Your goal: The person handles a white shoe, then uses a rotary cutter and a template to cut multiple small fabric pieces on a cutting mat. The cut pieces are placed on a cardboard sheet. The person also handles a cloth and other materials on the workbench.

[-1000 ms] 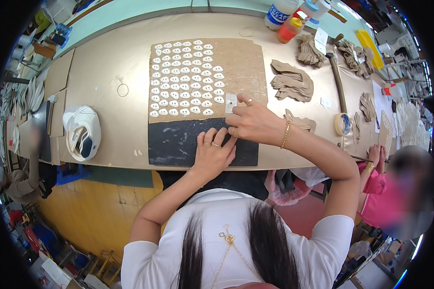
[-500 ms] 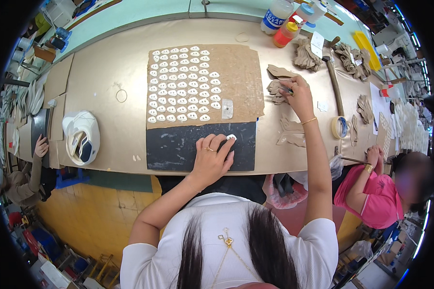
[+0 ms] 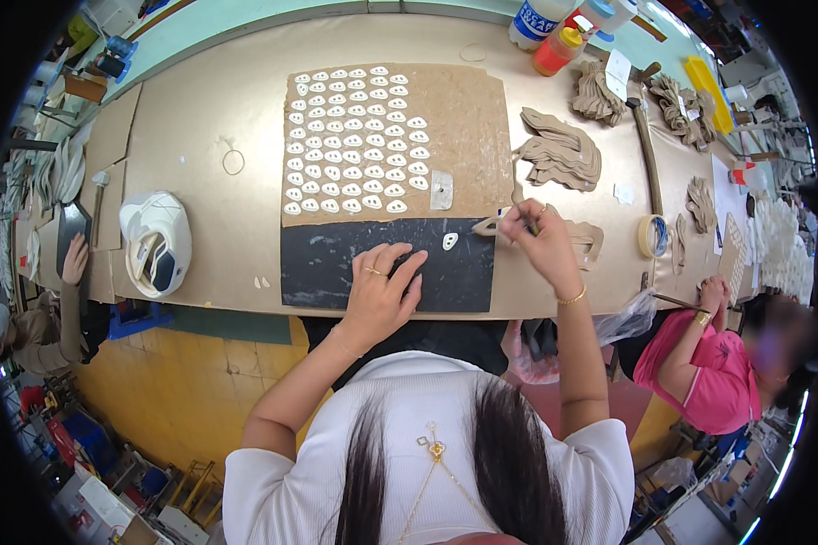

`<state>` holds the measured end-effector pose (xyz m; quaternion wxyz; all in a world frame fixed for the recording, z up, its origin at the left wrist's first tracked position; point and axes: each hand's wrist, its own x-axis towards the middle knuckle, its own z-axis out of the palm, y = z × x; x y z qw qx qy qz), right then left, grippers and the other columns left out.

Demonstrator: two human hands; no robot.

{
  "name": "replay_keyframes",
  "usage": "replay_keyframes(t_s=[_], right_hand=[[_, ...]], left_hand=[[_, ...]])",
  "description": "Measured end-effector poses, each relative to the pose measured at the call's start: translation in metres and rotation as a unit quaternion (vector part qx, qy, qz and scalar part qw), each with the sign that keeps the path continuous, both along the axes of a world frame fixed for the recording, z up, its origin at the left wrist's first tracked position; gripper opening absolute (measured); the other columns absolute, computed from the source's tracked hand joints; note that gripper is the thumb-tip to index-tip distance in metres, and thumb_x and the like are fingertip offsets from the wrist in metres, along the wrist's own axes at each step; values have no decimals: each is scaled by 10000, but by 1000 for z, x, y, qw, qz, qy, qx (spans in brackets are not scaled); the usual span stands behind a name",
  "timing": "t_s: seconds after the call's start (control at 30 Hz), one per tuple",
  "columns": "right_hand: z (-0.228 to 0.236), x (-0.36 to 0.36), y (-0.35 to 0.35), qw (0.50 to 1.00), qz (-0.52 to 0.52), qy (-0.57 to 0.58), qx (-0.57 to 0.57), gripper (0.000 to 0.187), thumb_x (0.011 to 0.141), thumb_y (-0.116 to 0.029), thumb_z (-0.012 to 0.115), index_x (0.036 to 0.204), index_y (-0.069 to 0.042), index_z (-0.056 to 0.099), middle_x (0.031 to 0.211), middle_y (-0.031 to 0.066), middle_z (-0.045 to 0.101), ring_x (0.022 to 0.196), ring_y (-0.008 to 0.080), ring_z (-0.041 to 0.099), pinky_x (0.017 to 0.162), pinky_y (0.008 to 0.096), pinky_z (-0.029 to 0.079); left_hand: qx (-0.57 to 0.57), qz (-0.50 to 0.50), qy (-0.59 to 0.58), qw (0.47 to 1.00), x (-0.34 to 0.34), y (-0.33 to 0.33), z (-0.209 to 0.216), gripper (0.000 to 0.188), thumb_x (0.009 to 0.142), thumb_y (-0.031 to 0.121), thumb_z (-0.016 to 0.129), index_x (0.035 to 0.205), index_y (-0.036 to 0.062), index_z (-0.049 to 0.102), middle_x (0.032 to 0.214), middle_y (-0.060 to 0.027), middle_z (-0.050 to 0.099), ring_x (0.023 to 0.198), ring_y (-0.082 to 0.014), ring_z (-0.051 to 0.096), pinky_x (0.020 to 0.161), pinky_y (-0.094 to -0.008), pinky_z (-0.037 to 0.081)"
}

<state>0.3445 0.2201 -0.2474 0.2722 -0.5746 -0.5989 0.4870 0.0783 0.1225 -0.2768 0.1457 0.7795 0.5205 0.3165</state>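
Observation:
My left hand [image 3: 384,286] rests on the black board [image 3: 336,263], fingers apart and holding nothing. To its right a small white oval piece with two holes [image 3: 450,241] lies alone on the board. My right hand [image 3: 538,241] pinches a beige cut-out piece [image 3: 487,226] over the board's right edge. A thin dark tool, perhaps a pen, also shows between its fingers; its kind is unclear. Beyond the board, a brown sheet [image 3: 468,118] carries rows of similar white pieces and a small metal plate [image 3: 441,191]. A stack of beige pieces [image 3: 563,154] lies right of the sheet.
A white shoe [image 3: 154,241] stands at left. Bottles [image 3: 554,53] are at the back right. A hammer [image 3: 645,145], a tape roll [image 3: 652,238] and more beige bundles [image 3: 600,95] lie at right. Co-workers are on both sides, one in pink [image 3: 691,363].
My right hand has come from the beige stack down and left to the board, now with a beige piece. My left hand has drawn back off the white piece, leaving it on the board.

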Motion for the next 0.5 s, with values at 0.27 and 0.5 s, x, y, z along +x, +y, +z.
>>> replay_keyframes(t_s=[0.27,0.5], right_hand=[[-7,-21,-18,999,-41,35,-3,184,903,-158,744,942,-11,640,791,-3,653,748,55,588,692,213,459],[-6,-12,-17,992,-66,106,-33,183,918,-174,735,940,-23,633,770,-11,640,715,57,580,672,225,453]], left_hand=[[-17,6,18,1000,26,14,9,418,835,170,717,1231,74,623,1207,-108,555,1123,-297,511,953,-444,368],[-1,8,53,999,38,27,5,356,840,229,722,1171,111,659,1133,-97,552,1050,-282,507,904,-436,374]])
